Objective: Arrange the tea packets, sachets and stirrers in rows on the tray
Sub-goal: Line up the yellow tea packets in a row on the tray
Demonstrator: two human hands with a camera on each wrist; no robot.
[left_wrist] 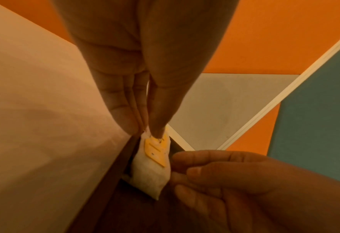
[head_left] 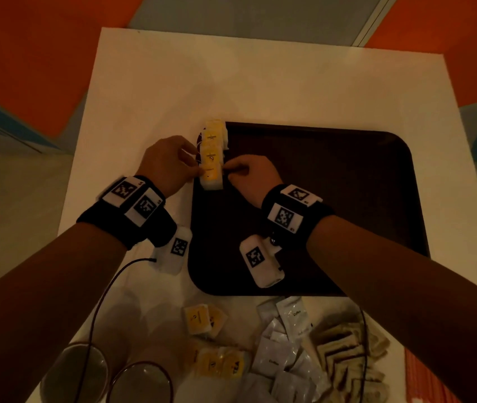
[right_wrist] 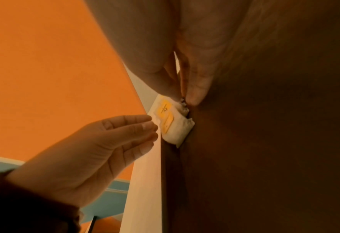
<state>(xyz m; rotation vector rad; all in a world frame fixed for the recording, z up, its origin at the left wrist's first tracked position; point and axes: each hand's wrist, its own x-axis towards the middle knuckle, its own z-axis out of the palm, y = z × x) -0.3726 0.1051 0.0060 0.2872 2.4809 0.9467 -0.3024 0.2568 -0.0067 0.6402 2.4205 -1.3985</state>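
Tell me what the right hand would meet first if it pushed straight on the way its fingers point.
The tea bag: the right hand pinches its edge. Just beyond, probably the left hand, though depth is unclear.

Tea packets [head_left: 212, 158] on tray [head_left: 333, 184] at left edge, sachets [head_left: 283, 353] before tray

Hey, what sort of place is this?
Likely a hotel or café tea station: yellow-tagged tea bags lined on a dark brown rounded tray, white coffee sachets heaped on the white table.
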